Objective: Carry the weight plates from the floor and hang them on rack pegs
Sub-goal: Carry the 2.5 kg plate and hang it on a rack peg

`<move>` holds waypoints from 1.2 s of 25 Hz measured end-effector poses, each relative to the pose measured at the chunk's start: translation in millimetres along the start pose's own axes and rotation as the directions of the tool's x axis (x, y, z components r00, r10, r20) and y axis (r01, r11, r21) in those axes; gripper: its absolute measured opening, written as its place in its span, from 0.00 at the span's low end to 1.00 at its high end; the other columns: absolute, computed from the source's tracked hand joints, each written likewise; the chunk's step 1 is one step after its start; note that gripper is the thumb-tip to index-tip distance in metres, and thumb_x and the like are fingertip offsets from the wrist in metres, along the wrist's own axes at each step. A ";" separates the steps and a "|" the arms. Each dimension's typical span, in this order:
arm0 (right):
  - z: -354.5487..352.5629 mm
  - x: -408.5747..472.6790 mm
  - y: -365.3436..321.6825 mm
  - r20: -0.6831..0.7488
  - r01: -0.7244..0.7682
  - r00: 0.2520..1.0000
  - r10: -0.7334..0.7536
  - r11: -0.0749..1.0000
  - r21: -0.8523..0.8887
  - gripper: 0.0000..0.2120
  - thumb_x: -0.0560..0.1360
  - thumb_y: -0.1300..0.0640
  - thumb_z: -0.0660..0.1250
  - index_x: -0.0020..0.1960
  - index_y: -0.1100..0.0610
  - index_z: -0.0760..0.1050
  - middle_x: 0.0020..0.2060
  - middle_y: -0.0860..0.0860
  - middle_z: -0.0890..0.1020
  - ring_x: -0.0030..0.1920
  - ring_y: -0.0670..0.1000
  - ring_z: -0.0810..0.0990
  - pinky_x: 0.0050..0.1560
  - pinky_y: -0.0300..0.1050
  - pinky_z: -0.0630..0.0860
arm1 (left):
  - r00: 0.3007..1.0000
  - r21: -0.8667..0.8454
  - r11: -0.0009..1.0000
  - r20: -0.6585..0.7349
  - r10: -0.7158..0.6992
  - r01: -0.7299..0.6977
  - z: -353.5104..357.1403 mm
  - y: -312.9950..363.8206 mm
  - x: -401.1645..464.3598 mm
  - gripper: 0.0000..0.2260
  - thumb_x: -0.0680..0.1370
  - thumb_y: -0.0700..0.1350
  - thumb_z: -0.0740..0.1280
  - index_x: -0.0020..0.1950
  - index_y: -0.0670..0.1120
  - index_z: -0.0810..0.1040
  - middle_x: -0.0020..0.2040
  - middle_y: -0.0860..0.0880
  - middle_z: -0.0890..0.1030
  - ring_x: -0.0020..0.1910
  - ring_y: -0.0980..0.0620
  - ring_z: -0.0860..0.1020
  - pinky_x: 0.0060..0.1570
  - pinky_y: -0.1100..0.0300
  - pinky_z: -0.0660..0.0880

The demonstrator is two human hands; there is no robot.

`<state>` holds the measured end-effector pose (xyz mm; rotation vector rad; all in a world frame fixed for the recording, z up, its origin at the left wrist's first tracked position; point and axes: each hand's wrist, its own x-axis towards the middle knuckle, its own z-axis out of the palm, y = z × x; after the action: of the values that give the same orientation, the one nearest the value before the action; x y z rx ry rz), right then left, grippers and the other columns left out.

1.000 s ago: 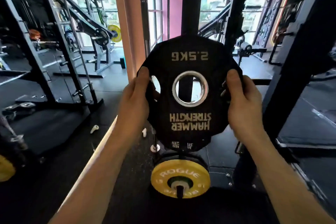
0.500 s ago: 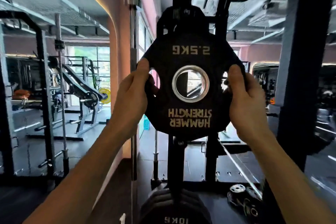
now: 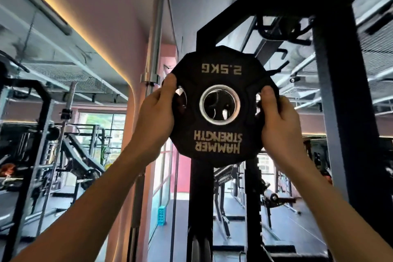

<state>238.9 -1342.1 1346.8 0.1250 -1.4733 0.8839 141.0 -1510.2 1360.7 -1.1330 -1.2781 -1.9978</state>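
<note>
In the head view, the only one we have, we are holding a black weight plate (image 3: 220,108) in the centre of the frame, raised high in front of the black rack (image 3: 338,112). The plate is facing us flat and its print, "2.5KG" and "HAMMER STRENGTH", is reading upside down.

Our left hand (image 3: 157,112) is gripping the left edge of the plate, with the thumb lying at the grip slot near the rim. Our right hand (image 3: 278,121) is gripping the right edge in the same way. Both hands are closed on the plate, one on each side at about the same height, so neither hand is nearer to the target than the other.

The relation that is mattering now is the one between the metal-ringed centre hole (image 3: 220,104) and the peg behind it. The axis of the hole is pointing away from us, toward the rack upright (image 3: 202,198) that is rising in the lower centre of the frame. Through the hole we are seeing dark shapes, but we cannot tell whether a peg end is among them. We are judging that the plate is not yet on a peg, and that the next move is needing the hole lined up with the peg and then a straight push forward.
</note>
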 end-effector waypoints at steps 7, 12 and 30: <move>30.8 48.4 26.0 0.016 0.022 1.000 -0.021 0.997 -0.078 0.28 0.75 0.30 0.53 0.52 0.52 0.75 0.45 0.49 0.82 0.48 0.51 0.81 0.56 0.60 0.76 | 1.000 -0.010 1.000 -0.011 0.003 -0.003 9.1 -29.9 52.0 0.23 0.81 0.61 0.56 0.41 0.43 0.75 0.33 0.47 0.71 0.31 0.53 0.70 0.32 0.62 0.66; 45.1 68.9 52.1 0.015 0.006 1.000 -0.005 0.998 -0.070 0.25 0.78 0.33 0.54 0.52 0.53 0.75 0.45 0.50 0.81 0.48 0.51 0.81 0.56 0.58 0.77 | 1.000 0.046 0.999 -0.013 0.020 -0.020 13.0 -55.2 75.8 0.24 0.82 0.60 0.56 0.34 0.45 0.71 0.26 0.53 0.72 0.23 0.61 0.69 0.22 0.72 0.64; 77.9 95.8 126.4 0.048 -0.007 0.999 0.012 0.995 -0.099 0.14 0.82 0.42 0.53 0.57 0.51 0.67 0.41 0.40 0.77 0.42 0.37 0.75 0.49 0.45 0.70 | 0.998 0.213 0.975 -0.017 0.067 -0.061 25.7 -143.0 116.9 0.19 0.82 0.59 0.56 0.54 0.47 0.77 0.45 0.54 0.80 0.42 0.60 0.77 0.37 0.66 0.68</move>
<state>89.4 -1258.0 1388.9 0.0663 -1.5607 0.8193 -20.0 -1423.5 1397.0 -1.0310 -1.3872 -1.7747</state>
